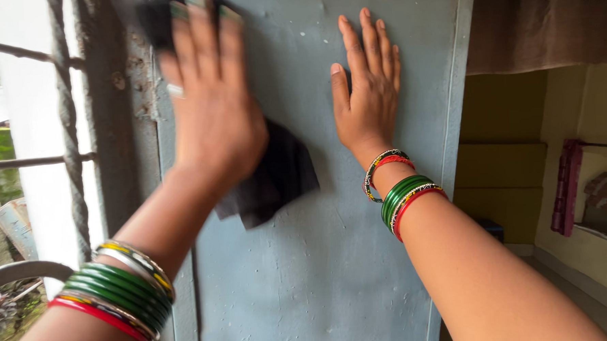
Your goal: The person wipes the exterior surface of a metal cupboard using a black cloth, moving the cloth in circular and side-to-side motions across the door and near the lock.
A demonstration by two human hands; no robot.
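The left hand (208, 99) presses a dark cloth (276, 175) flat on the grey door (321, 272); the right hand (367, 86) lies spread beside it. Window bars (66, 133) stand left, a curtain (543, 23) far right.

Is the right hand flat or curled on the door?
Flat: the right hand lies open on the grey door, fingers straight and together.

Both arms reach forward, wrists ringed with bangles. The left hand (208, 106) is blurred, fingers together. The right hand (367, 86) lies flat, fingers spread.
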